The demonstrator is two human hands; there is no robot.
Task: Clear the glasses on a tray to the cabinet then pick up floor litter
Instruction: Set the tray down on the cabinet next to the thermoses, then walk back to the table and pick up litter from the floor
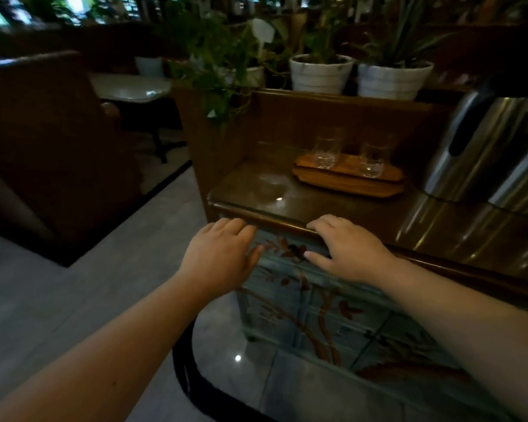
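Two clear glasses, one on the left (327, 147) and one on the right (372, 159), stand upright on a wooden tray (348, 181) that lies on the cabinet top (256, 193). The cabinet front (287, 287) is painted blue with red branches. My left hand (220, 254) hovers in front of the cabinet's front edge, fingers apart, holding nothing. My right hand (345, 248) rests with its fingertips on the same edge, also holding nothing. Both hands are well short of the tray.
A large steel urn (482, 147) stands on the cabinet at the right. White plant pots (320, 74) line a ledge behind. A dark chair (43, 141) and a small round table (131, 86) are to the left. The floor (73, 300) is grey tile.
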